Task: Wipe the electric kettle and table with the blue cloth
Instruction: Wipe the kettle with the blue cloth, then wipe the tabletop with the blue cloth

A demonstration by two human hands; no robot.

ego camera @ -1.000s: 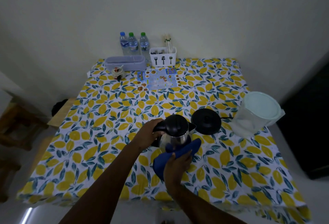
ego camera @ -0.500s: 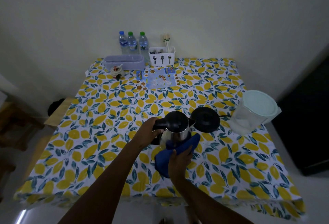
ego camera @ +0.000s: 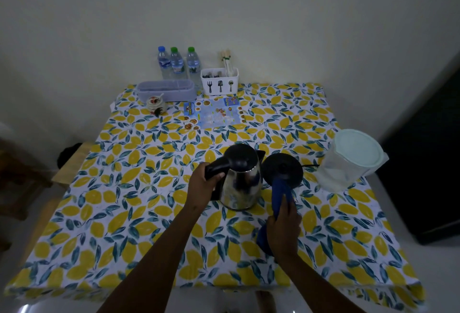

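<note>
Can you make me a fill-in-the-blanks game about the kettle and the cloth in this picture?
1. The left hand holds the kettle by its black ____.
2. The cloth in the right hand is ____ in colour.
3. The round black base sits between the kettle and the clear ____ with a pale lid.
4. By the wall stand ____ water bottles.

Missing words: handle, blue, jug, three

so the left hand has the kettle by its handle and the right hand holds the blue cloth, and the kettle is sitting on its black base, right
Not quite. In the head view the kettle stands on the tablecloth, beside its black base, not on it. The rest holds: left hand on the handle, right hand holding the blue cloth.
</note>
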